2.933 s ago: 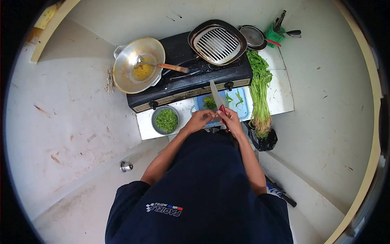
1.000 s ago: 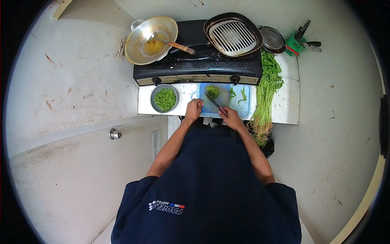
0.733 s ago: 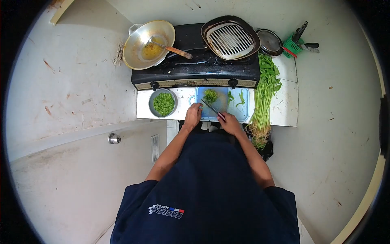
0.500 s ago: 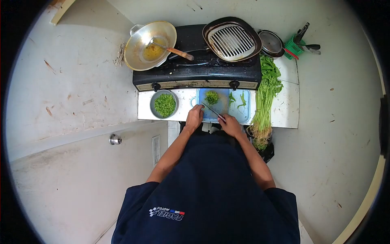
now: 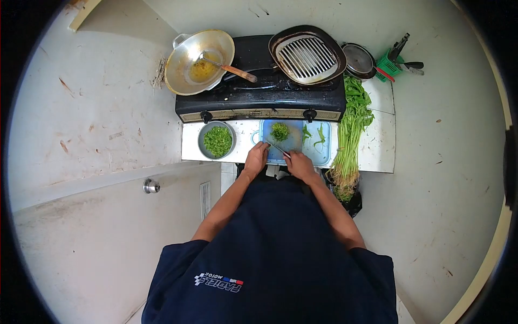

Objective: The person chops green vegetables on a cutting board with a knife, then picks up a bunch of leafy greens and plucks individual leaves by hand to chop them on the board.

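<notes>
My right hand is wrapped round the handle of a knife, whose blade slants up and left over the blue cutting board. At the board's near left edge, my left hand has its fingers pressed together beside the knife tip; whatever they hold is too small to make out. Just beyond the blade lies a heap of chopped greens. A few loose green leaves rest on the board's right part. Left of the board stands a grey bowl filled with chopped greens.
Behind the board is a black gas stove bearing a wok with a wooden-handled ladle and a grill pan. A bundle of leafy stalks lies at right, roots overhanging the counter edge. A green basket holds utensils.
My right hand has drawn the knife a little left and toward me, bringing its tip closer to my left fingers. The left hand has barely moved.
</notes>
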The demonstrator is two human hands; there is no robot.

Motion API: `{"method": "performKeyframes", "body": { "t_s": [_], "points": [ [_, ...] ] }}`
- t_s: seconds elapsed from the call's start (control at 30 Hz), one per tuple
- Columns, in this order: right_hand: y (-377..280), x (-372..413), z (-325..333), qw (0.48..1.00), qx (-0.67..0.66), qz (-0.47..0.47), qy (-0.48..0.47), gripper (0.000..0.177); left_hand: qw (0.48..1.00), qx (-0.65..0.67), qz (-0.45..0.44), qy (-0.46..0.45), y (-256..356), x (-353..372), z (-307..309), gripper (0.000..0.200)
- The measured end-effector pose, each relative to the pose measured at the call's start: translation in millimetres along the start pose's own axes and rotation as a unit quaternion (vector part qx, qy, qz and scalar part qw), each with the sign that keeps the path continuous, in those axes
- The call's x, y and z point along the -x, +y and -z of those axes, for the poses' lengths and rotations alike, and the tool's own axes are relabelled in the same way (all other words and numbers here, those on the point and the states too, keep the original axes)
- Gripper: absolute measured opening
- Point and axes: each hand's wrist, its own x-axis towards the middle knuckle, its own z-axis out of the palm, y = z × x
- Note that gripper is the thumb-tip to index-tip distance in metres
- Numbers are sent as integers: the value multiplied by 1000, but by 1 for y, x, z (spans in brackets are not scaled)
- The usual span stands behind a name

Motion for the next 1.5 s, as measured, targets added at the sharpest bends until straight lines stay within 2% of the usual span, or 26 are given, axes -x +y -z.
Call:
{"method": "performKeyframes", "body": {
  "t_s": [0.27,0.37,0.5,0.67,0.8,1.17,1.5],
  "points": [
    [11,8,0,1000,-8,-20,-17,36,1000,12,-11,14,-2,0,0,16],
    [9,11,5,999,-4,-35,-20,34,999,5,41,-15,2,-2,2,19],
    [4,9,10,998,4,-63,-25,33,999,13,29,-5,-3,-4,1,20],
    [4,9,10,1000,-16,-21,0,33,998,18,56,-28,-1,-7,2,21],
    [5,9,4,999,-29,-1,-15,33,999,26,16,-8,-4,-6,0,17],
    [3,-5,-11,1000,-10,-9,-7,34,999,-31,20,-9,0,-4,2,17],
    [15,10,-7,1000,-10,-13,19,33,997,3,79,-18,2,-5,3,14]
  ]
}}
